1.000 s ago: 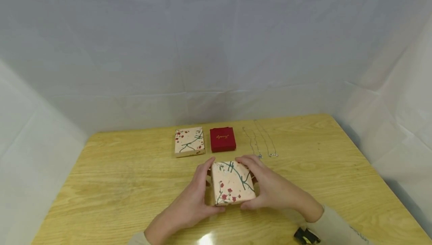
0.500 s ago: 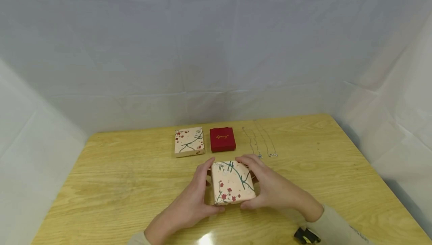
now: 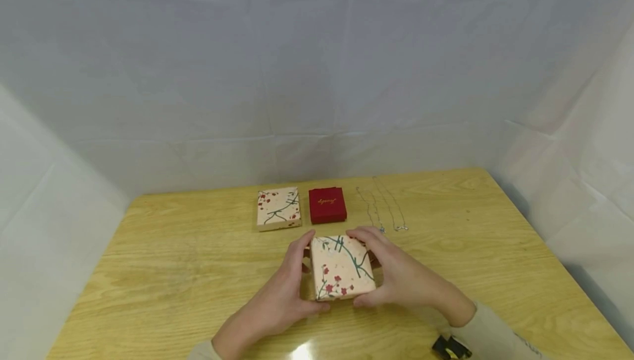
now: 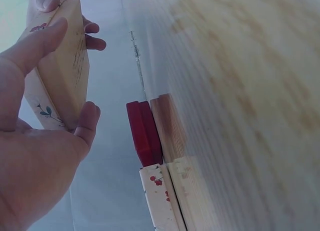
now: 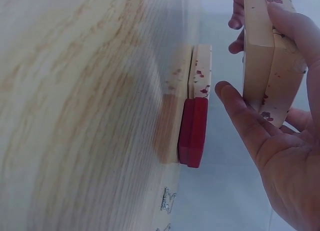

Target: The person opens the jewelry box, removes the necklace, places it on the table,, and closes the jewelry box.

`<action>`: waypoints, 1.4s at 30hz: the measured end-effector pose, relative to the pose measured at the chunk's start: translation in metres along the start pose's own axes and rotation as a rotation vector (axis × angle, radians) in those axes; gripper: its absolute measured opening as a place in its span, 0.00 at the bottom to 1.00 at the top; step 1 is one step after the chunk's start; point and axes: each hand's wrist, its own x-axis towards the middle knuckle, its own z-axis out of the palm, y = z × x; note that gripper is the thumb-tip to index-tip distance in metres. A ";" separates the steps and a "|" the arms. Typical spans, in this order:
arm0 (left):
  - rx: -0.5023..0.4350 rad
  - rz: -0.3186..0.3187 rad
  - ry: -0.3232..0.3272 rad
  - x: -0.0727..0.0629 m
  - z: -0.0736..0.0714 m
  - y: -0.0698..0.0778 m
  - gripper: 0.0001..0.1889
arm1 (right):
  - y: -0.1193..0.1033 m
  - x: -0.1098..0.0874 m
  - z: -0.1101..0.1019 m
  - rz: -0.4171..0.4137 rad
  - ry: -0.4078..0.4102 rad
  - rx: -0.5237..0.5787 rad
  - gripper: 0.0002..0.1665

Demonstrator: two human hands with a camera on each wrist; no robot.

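Both hands hold a square cream gift box point(image 3: 342, 269) with red blossoms and green branches on its lid. My left hand point(image 3: 282, 291) grips its left side, thumb along the near edge. On the opposite side my right hand point(image 3: 398, 277) grips it the same way. The wrist views show the held box point(image 4: 70, 61) raised off the table, its lid seam visible and its lower part plain beige. Beyond it lie a second blossom-patterned box point(image 3: 278, 210) and, beside that, a dark red box point(image 3: 327, 206) with gold lettering.
Two thin silver necklaces lie to the right of the red box, one with a bluish pendant point(image 3: 382, 230), the other with a silver pendant point(image 3: 402, 228). A small black and yellow object point(image 3: 451, 348) sits by the right sleeve. White cloth point(image 3: 307, 74) surrounds the wooden table point(image 3: 173, 272).
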 end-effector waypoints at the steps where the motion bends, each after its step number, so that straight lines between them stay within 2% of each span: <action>1: -0.001 -0.002 0.000 0.000 0.000 0.000 0.73 | 0.000 0.000 0.000 0.000 0.000 0.002 0.70; 23: -0.013 -0.002 0.003 0.001 -0.001 -0.001 0.74 | 0.002 -0.001 0.002 0.018 0.014 0.024 0.70; 31: -0.021 0.013 0.004 0.002 -0.001 -0.002 0.73 | 0.003 -0.001 0.003 0.014 0.020 0.017 0.70; 39: -0.024 -0.009 0.012 0.001 -0.001 -0.001 0.74 | 0.001 -0.001 0.003 -0.001 0.026 -0.007 0.71; 42: -0.018 0.005 0.017 0.000 0.000 -0.001 0.74 | 0.000 0.000 0.003 -0.005 0.017 -0.015 0.70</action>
